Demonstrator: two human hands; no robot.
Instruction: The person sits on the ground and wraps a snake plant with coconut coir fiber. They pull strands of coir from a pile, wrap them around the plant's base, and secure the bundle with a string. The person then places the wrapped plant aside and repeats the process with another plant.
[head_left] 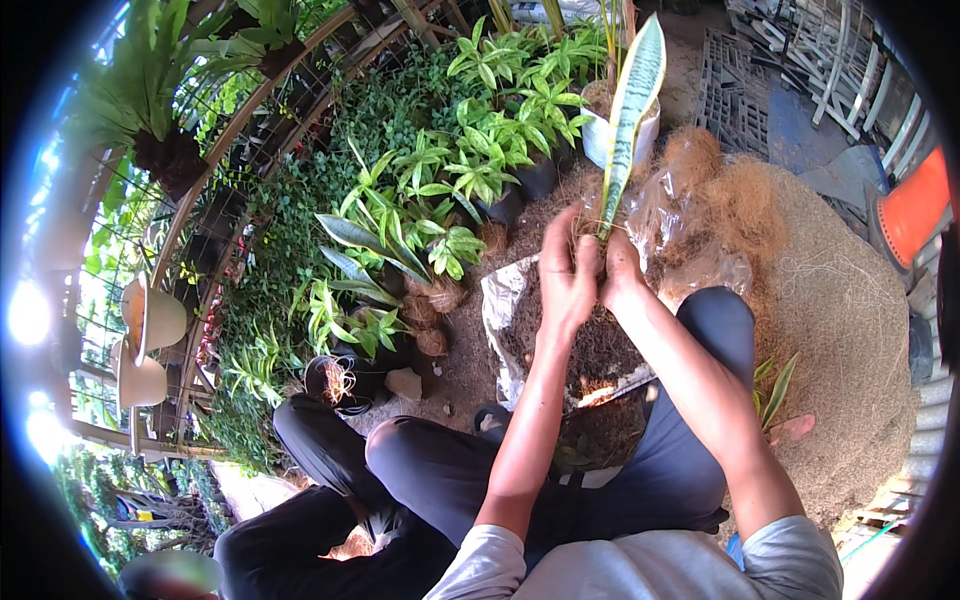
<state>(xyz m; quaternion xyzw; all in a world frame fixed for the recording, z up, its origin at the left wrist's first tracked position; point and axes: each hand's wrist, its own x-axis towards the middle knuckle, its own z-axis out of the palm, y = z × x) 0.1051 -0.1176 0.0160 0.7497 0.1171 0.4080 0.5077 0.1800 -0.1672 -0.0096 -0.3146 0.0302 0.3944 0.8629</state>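
Observation:
A snake plant (632,110) with a tall green leaf edged in yellow stands upright between my hands. My left hand (568,265) closes around its base from the left, thumb pressed inward. From the right, my right hand (622,266) grips the same base; its fingers are partly hidden. Some brown fibre shows at the base between them. Below the hands lies a white sack (503,310) with dark soil and fibre on it. Clear plastic bags (660,215) and loose coconut fibre (745,205) lie just beyond my right hand.
Fibre-wrapped snake plants (365,240) and leafy potted plants (485,165) line the left side. A white pot (600,135) stands beyond the hands, an orange bucket (915,210) at far right. A black pot (325,380) sits near another person's dark-trousered leg (310,440).

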